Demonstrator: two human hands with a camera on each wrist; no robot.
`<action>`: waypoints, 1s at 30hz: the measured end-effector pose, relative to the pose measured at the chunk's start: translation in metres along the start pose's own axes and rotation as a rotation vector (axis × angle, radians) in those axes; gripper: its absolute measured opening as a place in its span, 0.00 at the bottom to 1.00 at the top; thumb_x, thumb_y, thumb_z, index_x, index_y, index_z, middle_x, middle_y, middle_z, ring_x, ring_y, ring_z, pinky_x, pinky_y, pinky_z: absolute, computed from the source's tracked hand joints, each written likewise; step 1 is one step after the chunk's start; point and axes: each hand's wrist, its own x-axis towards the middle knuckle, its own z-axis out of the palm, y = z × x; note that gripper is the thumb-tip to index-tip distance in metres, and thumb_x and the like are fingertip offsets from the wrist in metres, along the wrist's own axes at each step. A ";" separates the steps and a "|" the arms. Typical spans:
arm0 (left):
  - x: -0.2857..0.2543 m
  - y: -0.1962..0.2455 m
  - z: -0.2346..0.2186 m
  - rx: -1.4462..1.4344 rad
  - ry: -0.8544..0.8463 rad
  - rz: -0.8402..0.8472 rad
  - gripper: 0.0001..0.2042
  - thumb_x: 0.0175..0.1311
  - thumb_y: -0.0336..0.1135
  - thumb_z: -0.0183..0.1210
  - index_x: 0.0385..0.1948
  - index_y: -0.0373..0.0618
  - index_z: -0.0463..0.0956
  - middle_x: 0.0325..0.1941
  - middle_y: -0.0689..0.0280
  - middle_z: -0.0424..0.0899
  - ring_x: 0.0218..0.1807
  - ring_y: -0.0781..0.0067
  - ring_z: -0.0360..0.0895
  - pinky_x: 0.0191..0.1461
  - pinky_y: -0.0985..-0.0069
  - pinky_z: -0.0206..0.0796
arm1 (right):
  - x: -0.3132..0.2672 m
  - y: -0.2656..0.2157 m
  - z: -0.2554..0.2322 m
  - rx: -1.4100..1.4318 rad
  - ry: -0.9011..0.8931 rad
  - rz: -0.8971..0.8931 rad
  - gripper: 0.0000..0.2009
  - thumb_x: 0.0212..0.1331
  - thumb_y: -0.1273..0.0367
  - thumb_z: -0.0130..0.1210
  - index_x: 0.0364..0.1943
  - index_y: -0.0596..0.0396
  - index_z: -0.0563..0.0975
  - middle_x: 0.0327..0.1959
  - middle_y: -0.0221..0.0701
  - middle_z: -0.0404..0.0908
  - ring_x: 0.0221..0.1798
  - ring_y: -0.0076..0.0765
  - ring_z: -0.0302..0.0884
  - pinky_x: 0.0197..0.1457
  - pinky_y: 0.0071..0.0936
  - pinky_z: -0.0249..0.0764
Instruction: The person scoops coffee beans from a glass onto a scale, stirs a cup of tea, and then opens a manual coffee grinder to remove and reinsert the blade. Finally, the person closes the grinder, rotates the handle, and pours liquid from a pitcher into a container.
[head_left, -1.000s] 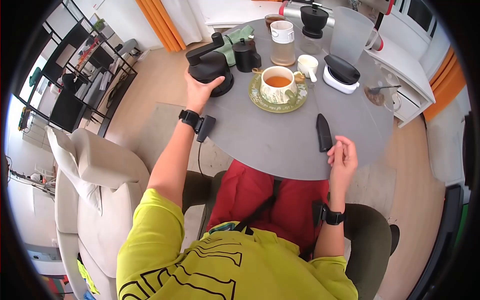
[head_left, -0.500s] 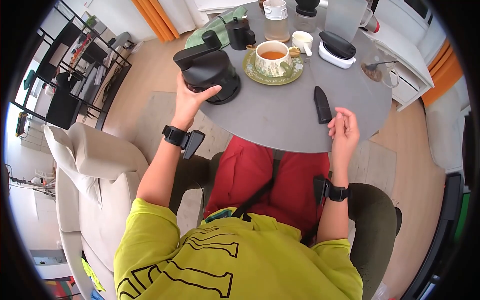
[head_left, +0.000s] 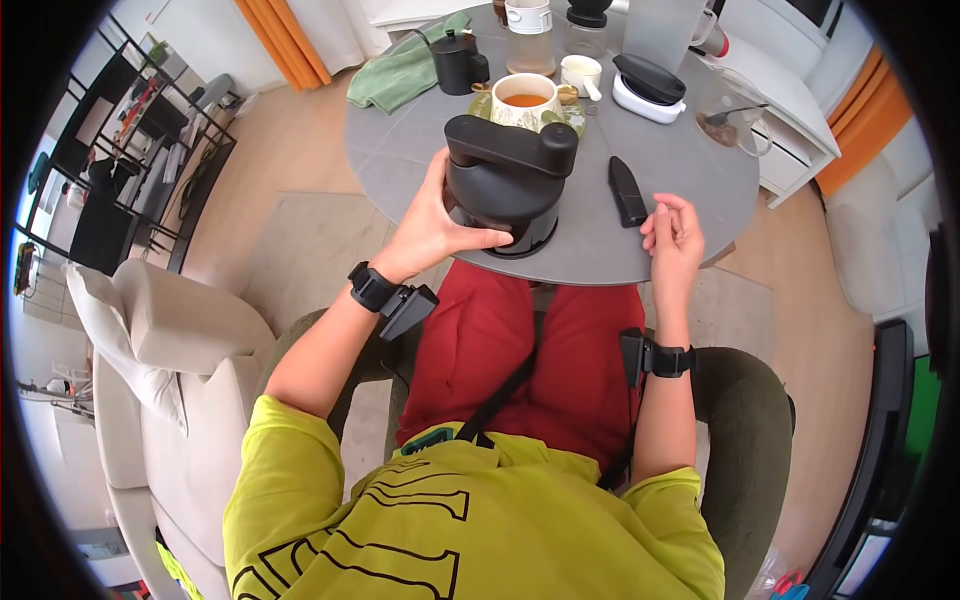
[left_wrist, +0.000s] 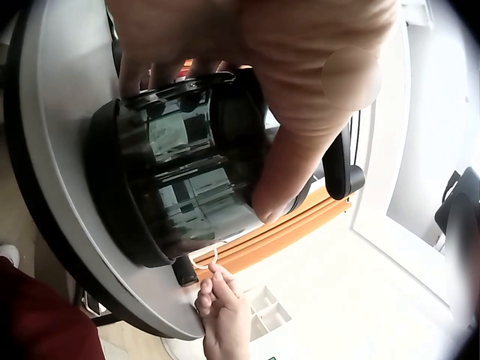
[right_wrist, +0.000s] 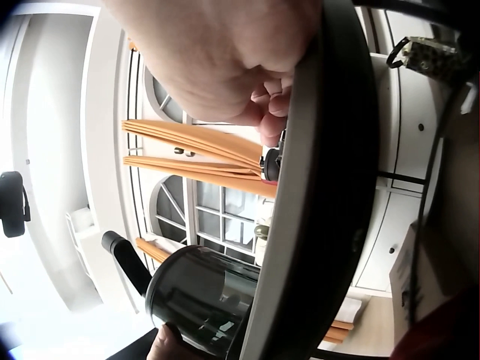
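My left hand point(head_left: 432, 232) grips a black hand-crank grinder point(head_left: 503, 190) near the table's front edge. Its crank arm lies across the top, ending in a round knob. In the left wrist view, the grinder's smoky see-through body point(left_wrist: 199, 199) and black base show, with the thumb along one side. My right hand point(head_left: 674, 240) holds nothing; its fingers are loosely curled at the right front edge. Just beside those fingers lies a slim black object with a pointed end point(head_left: 627, 192). Behind the grinder, a patterned cup of tea point(head_left: 525, 98) stands on a green plate point(head_left: 573, 125), partly covered.
On the grey table point(head_left: 390, 165), a green cloth point(head_left: 400, 80) and small black pot point(head_left: 458, 65) stand back left. Farther right are a small white cup point(head_left: 581, 75), a white scale-like device with a black top point(head_left: 650, 90), and a glass mug with a spoon point(head_left: 728, 118).
My left hand has brought the grinder from the table's left side rightward and toward me, in front of the teacup. My right hand has stayed by the slim black object.
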 end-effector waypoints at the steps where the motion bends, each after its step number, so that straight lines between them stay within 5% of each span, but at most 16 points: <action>1: 0.001 -0.002 -0.003 0.016 -0.017 0.003 0.50 0.39 0.30 0.76 0.66 0.42 0.49 0.63 0.59 0.64 0.66 0.65 0.62 0.69 0.67 0.56 | 0.000 0.000 0.000 -0.005 0.011 -0.003 0.07 0.67 0.71 0.46 0.43 0.59 0.74 0.21 0.24 0.72 0.21 0.14 0.62 0.24 0.15 0.56; 13: 0.006 -0.013 -0.011 0.109 -0.112 0.071 0.54 0.43 0.33 0.74 0.69 0.45 0.41 0.66 0.58 0.60 0.68 0.63 0.60 0.70 0.65 0.54 | 0.000 0.000 0.006 -0.030 0.082 -0.072 0.08 0.68 0.68 0.48 0.42 0.57 0.75 0.21 0.21 0.72 0.20 0.12 0.61 0.23 0.13 0.55; 16: 0.011 -0.012 -0.008 0.066 -0.119 0.062 0.55 0.43 0.33 0.74 0.70 0.45 0.39 0.67 0.56 0.59 0.68 0.62 0.59 0.70 0.65 0.53 | -0.006 -0.016 0.012 0.003 0.138 -0.111 0.08 0.67 0.71 0.48 0.43 0.59 0.74 0.23 0.25 0.74 0.25 0.15 0.66 0.29 0.15 0.62; 19: 0.011 -0.010 -0.009 0.020 -0.115 0.132 0.56 0.43 0.34 0.74 0.70 0.45 0.36 0.68 0.54 0.58 0.69 0.60 0.59 0.70 0.64 0.53 | -0.029 -0.056 0.042 0.075 -0.002 -0.242 0.11 0.66 0.70 0.49 0.50 0.59 0.73 0.36 0.31 0.78 0.37 0.21 0.73 0.39 0.18 0.69; 21: 0.010 -0.012 -0.011 0.004 -0.101 0.201 0.57 0.43 0.34 0.75 0.71 0.44 0.35 0.69 0.53 0.57 0.69 0.59 0.59 0.70 0.64 0.53 | -0.039 -0.081 0.064 0.000 -0.125 -0.521 0.17 0.65 0.70 0.51 0.57 0.59 0.69 0.52 0.36 0.75 0.52 0.30 0.73 0.53 0.26 0.71; 24: 0.021 -0.017 -0.010 0.107 -0.116 0.301 0.57 0.42 0.36 0.75 0.70 0.41 0.37 0.68 0.51 0.58 0.68 0.58 0.60 0.70 0.65 0.54 | -0.031 -0.097 0.074 -0.015 -0.251 -0.540 0.21 0.64 0.70 0.52 0.60 0.58 0.66 0.60 0.37 0.70 0.61 0.33 0.68 0.59 0.31 0.68; 27: 0.021 -0.014 -0.012 0.140 -0.115 0.243 0.55 0.42 0.39 0.76 0.69 0.39 0.41 0.66 0.50 0.62 0.64 0.57 0.67 0.66 0.65 0.61 | -0.027 -0.109 0.080 -0.004 -0.314 -0.412 0.19 0.62 0.70 0.54 0.57 0.55 0.69 0.50 0.37 0.78 0.54 0.34 0.75 0.58 0.31 0.70; 30: 0.025 -0.014 -0.010 0.169 -0.101 0.239 0.55 0.42 0.41 0.75 0.69 0.39 0.42 0.65 0.49 0.63 0.62 0.57 0.69 0.64 0.66 0.63 | -0.012 -0.102 0.079 -0.128 -0.203 -0.471 0.18 0.61 0.70 0.55 0.54 0.55 0.70 0.45 0.36 0.80 0.49 0.34 0.77 0.55 0.30 0.71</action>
